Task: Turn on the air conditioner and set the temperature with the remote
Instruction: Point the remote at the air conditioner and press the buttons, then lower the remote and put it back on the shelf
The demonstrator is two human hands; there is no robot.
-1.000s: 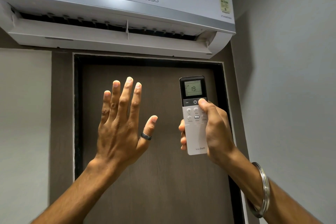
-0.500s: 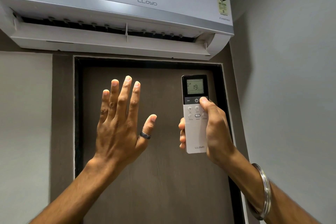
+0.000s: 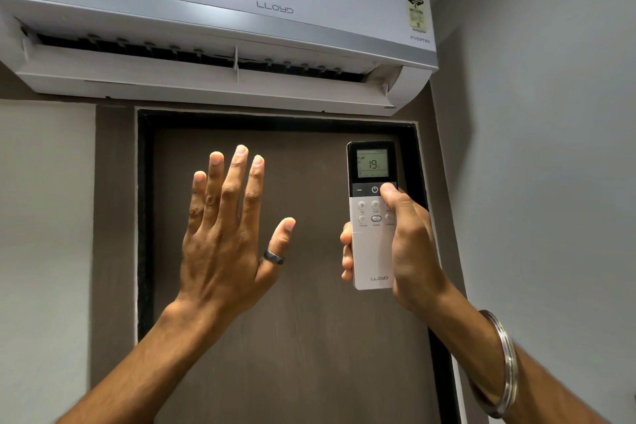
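- AC unit (image 3: 206, 10) up top now reads 19, was 18 a second ago.
- Your right hand (image 3: 409, 244) stays wrapped around the remote (image 3: 371, 251), thumb on the top-right button.
- Left hand (image 3: 227, 234) still spread flat, empty.

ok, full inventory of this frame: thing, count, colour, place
air conditioner: 1, white and grey, wall-mounted at top, flap open, display reads 19
energy label: 1, red and yellow, AC's upper right corner
door: 1, dark brown with black frame, below the AC
walls: grey, left and right
remote: 1, white with black top, screen reads 19, centre right
ring: 1, dark, left thumb
bangle: 1, silver, right wrist
left hand: open, raised, empty
right hand: holds remote, thumb by the power button
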